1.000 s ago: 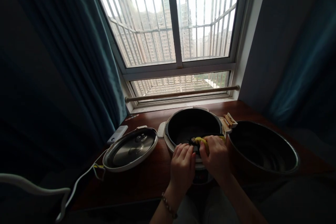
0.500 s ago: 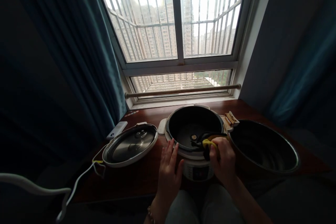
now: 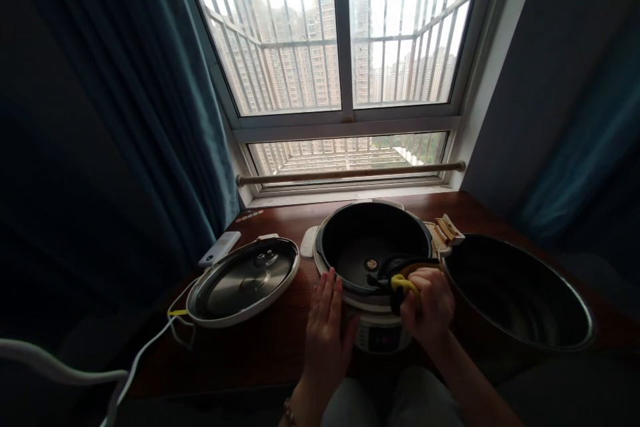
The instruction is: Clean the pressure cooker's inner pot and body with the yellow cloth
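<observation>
An electric cooker (image 3: 383,320) stands in front of me with its lid off, its dark inside showing and a small round metal piece at the bottom. My left hand (image 3: 327,323) rests on the cooker's near left rim, fingers stretched out. In my right hand (image 3: 430,300) is a bunched yellow and black cloth (image 3: 404,285), pressed at the near right of the cooker's rim. Its dark part hangs over the inner edge. What exactly the black part is, I cannot make out.
On the left lies the cooker's lid (image 3: 245,280), underside up, near a white device (image 3: 219,248) and a white cord (image 3: 143,350). A large dark inner pot (image 3: 590,320) sits on the right. All rest on a brown wooden table (image 3: 280,207) below a barred window (image 3: 345,120).
My view has shifted slightly. The right hand with the cloth has moved a little to the right and down along the rim. My left hand stays on the rim.
</observation>
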The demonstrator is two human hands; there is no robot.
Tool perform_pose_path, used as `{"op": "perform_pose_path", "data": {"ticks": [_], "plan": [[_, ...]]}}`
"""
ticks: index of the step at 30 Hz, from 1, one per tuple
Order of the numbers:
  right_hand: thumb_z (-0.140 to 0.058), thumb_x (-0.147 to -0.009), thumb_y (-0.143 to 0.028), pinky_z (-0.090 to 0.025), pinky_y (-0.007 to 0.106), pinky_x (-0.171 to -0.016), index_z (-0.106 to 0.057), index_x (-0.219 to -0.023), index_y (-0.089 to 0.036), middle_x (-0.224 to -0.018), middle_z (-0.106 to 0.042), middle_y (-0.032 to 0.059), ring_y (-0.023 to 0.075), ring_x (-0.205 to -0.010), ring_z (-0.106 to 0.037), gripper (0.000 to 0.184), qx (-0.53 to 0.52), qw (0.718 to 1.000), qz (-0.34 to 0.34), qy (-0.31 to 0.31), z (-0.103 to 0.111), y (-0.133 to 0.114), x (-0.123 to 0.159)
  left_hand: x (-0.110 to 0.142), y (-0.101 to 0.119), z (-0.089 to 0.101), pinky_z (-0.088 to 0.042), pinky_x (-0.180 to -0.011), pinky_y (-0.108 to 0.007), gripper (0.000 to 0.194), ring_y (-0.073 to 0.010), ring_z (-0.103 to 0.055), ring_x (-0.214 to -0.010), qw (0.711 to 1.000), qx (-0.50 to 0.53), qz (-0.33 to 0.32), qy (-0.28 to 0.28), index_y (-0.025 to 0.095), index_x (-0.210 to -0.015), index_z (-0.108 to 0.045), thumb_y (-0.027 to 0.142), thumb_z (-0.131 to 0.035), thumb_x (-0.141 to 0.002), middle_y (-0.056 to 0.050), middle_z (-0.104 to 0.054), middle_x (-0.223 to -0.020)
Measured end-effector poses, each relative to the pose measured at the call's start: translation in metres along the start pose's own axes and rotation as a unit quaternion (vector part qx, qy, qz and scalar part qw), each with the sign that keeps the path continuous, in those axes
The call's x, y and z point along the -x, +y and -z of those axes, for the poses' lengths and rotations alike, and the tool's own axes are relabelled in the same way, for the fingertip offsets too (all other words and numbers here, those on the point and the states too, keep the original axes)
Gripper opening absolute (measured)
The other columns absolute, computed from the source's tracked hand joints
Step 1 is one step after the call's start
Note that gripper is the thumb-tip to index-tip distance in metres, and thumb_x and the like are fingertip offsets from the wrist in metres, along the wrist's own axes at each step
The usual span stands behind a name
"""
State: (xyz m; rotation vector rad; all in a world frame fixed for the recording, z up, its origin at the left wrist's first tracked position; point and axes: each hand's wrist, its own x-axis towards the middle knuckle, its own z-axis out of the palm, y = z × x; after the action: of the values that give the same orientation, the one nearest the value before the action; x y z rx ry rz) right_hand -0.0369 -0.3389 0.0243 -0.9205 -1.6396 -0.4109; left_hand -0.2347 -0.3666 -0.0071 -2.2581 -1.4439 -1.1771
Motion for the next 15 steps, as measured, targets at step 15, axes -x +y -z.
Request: {"op": "perform_pose_path", "data": {"ticks": [15], "plan": [[-0.041,-0.08,-0.019,-0.04,0.034,-0.072,-0.046,-0.079,-0.019,-0.077,-0.053,0.0055,0.0182,-0.076,-0.05,0.005,-0.027,0.996,-0.074,-0.045,-0.016,0.025,-0.019,-0.029,-0.009,-0.021,-0.027,-0.106,-0.05,0.064,-0.0266,-0.021,-0.135,1.0,0.0,0.016,-0.013,0.017,-0.142,-0.017,0.025,-0.047,-0.086,-0.015,-0.028,-0.144]]}}
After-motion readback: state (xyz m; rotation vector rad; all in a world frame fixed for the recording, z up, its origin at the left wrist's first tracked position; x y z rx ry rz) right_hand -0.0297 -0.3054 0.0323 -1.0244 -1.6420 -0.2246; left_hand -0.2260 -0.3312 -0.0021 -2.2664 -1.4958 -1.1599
